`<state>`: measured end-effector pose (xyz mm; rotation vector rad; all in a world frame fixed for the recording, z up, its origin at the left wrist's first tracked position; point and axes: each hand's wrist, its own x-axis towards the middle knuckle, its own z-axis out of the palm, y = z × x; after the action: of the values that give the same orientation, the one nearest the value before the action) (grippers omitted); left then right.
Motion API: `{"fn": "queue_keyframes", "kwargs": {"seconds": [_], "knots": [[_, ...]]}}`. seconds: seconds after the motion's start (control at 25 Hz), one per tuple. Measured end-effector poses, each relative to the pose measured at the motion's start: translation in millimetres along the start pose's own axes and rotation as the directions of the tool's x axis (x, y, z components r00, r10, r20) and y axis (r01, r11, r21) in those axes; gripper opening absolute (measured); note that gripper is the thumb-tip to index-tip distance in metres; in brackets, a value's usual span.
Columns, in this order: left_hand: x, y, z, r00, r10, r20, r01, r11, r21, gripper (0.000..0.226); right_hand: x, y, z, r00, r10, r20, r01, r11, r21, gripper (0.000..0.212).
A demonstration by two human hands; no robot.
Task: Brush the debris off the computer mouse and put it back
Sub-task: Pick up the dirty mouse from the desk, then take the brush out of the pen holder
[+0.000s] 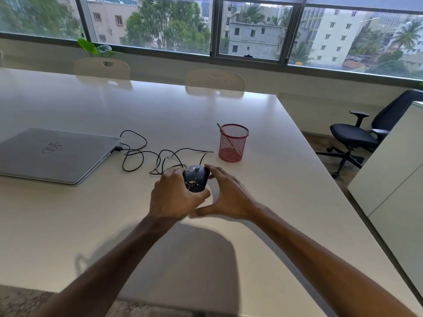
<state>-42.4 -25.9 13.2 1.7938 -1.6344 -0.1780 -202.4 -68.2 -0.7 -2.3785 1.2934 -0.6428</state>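
A black wired computer mouse (196, 178) sits at the middle of the white table (263, 124), with pale crumbs of debris (191, 182) scattered on its top. My left hand (177, 195) wraps around the mouse's left side and rear, gripping it. My right hand (226, 195) is at the mouse's right side, fingers spread, fingertips touching the right edge and thumb pointing left below it. The mouse's black cable (146, 154) loops across the table to a closed grey laptop (55, 154).
A red mesh pen cup (232, 147) holding a thin brush or stick (225, 136) stands just behind and right of the mouse. Two pale chairs (215, 82) stand at the far edge. A black office chair (364, 133) and a white cabinet (393, 170) are to the right.
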Motion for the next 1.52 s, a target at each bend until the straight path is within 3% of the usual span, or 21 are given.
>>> {"fn": "queue_keyframes", "kwargs": {"seconds": [0.16, 0.28, 0.4, 0.48, 0.52, 0.6, 0.64, 0.72, 1.0, 1.16, 1.28, 1.4, 1.52], "knots": [[3.9, 8.4, -0.9, 1.000, -0.007, -0.021, 0.006, 1.000, -0.015, 0.069, 3.0, -6.6, 5.6, 0.984, -0.003, -0.176, 0.024, 0.993, 0.114, 0.117], [8.7, 7.6, -2.3, 1.000, 0.019, -0.014, -0.020, 0.998, -0.065, 0.069, 7.0, -5.1, 4.2, 0.975, 0.003, -0.222, 0.033, 0.987, 0.157, 0.111], [13.4, 1.0, -7.3, 0.999, -0.035, 0.033, 0.043, 0.942, -0.331, 0.077, 11.1, -5.4, 2.3, 0.969, 0.018, -0.248, 0.036, 0.977, 0.210, 0.111], [18.0, -4.2, -7.6, 0.968, -0.157, 0.198, 0.248, 0.742, -0.623, 0.085, 13.1, -6.6, 1.4, 0.962, 0.012, -0.272, 0.050, 0.974, 0.219, 0.113], [20.4, -5.2, -7.2, 0.912, -0.203, 0.357, 0.407, 0.557, -0.724, 0.085, 14.3, -7.5, 1.0, 0.961, 0.004, -0.275, 0.060, 0.973, 0.222, 0.113], [23.8, -7.5, -6.8, 0.759, -0.159, 0.632, 0.650, 0.132, -0.748, 0.078, 17.1, -9.5, 0.7, 0.964, -0.031, -0.263, 0.094, 0.968, 0.232, 0.113], [25.8, -9.4, -5.7, 0.700, -0.124, 0.703, 0.707, -0.017, -0.707, 0.076, 18.6, -10.1, 0.7, 0.966, -0.049, -0.255, 0.112, 0.965, 0.236, 0.112], [31.1, -12.9, -3.0, 0.659, -0.057, 0.750, 0.741, -0.125, -0.660, 0.076, 21.9, -10.3, 0.5, 0.968, -0.072, -0.238, 0.130, 0.963, 0.237, 0.110], [46.2, -13.3, 5.9, 0.689, 0.029, 0.724, 0.718, -0.156, -0.678, 0.064, 31.2, -5.7, -12.6, 0.977, -0.106, -0.183, 0.137, 0.976, 0.170, 0.107], [51.2, -16.1, 7.2, 0.666, 0.114, 0.737, 0.746, -0.101, -0.659, 0.065, 57.2, 5.1, -47.2, 0.933, 0.018, -0.360, 0.076, 0.967, 0.243, 0.068], [52.2, -17.8, 10.5, 0.670, 0.113, 0.733, 0.742, -0.090, -0.664, 0.067, 84.3, 20.1, -67.8, 0.882, 0.090, -0.463, -0.062, 0.995, 0.075, 0.044], [53.4, -18.7, 11.9, 0.675, 0.111, 0.729, 0.738, -0.077, -0.671, 0.067, 107.2, 33.7, -73.5, 0.892, 0.128, -0.433, -0.192, 0.976, -0.106, 0.040], [53.7, -18.7, 9.6, 0.673, 0.111, 0.731, 0.739, -0.059, -0.671, 0.066, 125.2, 38.1, -71.8, 0.896, 0.161, -0.414, -0.254, 0.951, -0.180, 0.037]]}}
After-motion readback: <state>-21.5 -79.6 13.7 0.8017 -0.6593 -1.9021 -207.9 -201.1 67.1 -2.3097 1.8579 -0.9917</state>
